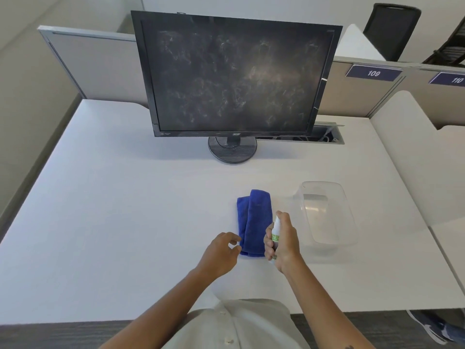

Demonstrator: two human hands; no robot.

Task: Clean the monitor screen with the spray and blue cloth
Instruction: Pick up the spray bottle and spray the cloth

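- Right now we hold the spray bottle (275, 233) upright in our right hand (283, 241), fingers wrapped round its body and the forefinger up on the nozzle, near the front edge of the desk (125, 210).
- Our left hand (221, 253) hovers loosely open just left of the blue cloth (254, 220), holding nothing — it may brush the cloth's near corner, we cannot tell.
- To do this step well, we judge a light mist onto the cloth is safer than wetting the screen, so no liquid runs down into the bezel.
- The cloth looks like plush microfibre, folded into a long pad, lying flat between our hands.
- Far across the desk the monitor (234, 76) stands on a round ribbed base, its dark glossy panel clouded with pale smears all over.
- A clear, rounded plastic tub (324, 215) sits to the right of the bottle — smooth, thin-walled, seemingly empty.
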